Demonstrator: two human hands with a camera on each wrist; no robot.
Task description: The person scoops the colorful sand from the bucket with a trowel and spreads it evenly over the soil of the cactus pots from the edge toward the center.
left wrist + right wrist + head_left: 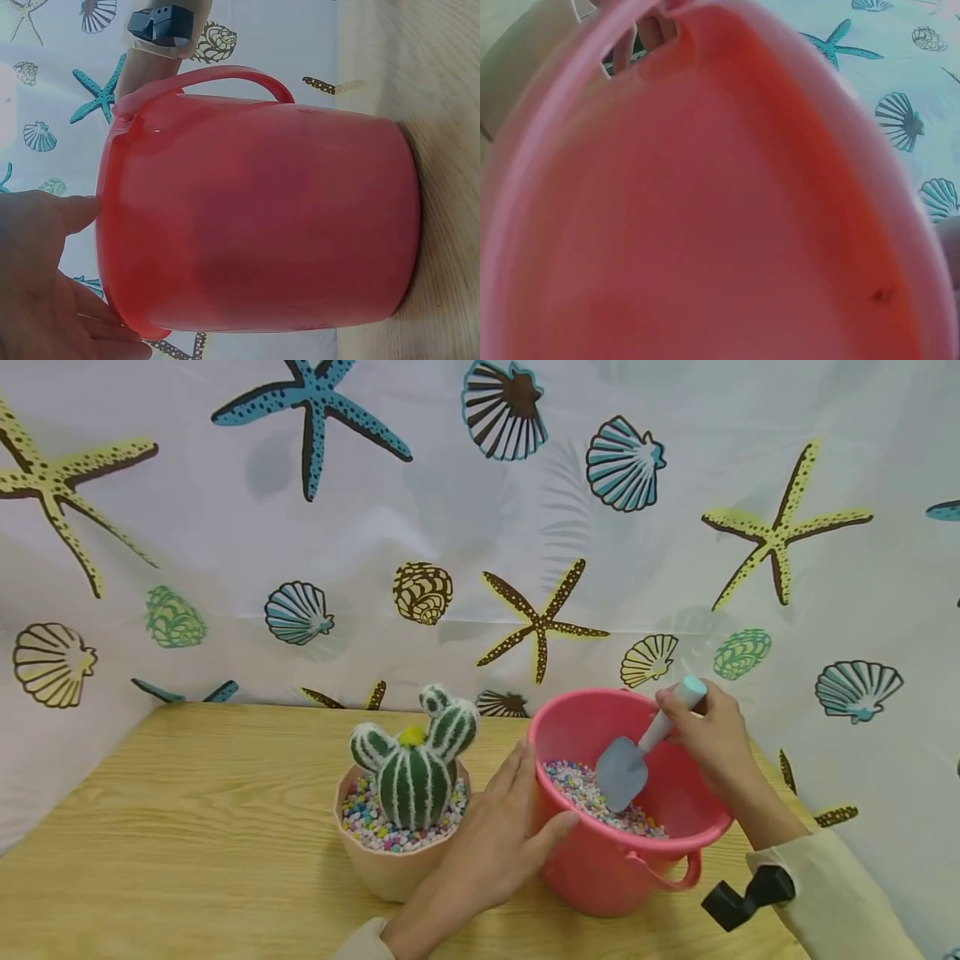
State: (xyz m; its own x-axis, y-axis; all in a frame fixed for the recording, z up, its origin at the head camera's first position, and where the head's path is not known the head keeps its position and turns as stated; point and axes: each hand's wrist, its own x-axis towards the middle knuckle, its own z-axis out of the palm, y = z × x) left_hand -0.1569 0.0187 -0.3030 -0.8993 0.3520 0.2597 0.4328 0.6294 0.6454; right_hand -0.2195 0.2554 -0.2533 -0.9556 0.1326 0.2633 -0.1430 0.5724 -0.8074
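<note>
A pink bucket (592, 872) stands on the wooden table, with small multicoloured pebbles (573, 783) inside it. My right hand (712, 735) grips the pale handle of a small grey hand shovel (621, 774) above the bucket's far right rim. The shovel's blade points down into the bucket, its tip at the pebbles. With fingers extended, my left hand (498, 835) touches the bucket's left rim; the left wrist view shows its thumb against the rim too. Left of the bucket, a green cactus (414, 785) with white fuzz and a yellow top sits in a pale pot (386, 864) of coloured pebbles.
The bucket's handle (678, 881) hangs down at its front right. Behind the wooden table (187, 827) hangs a white cloth (375, 518) printed with starfish and shells. A black device (750, 897) is strapped at the right wrist.
</note>
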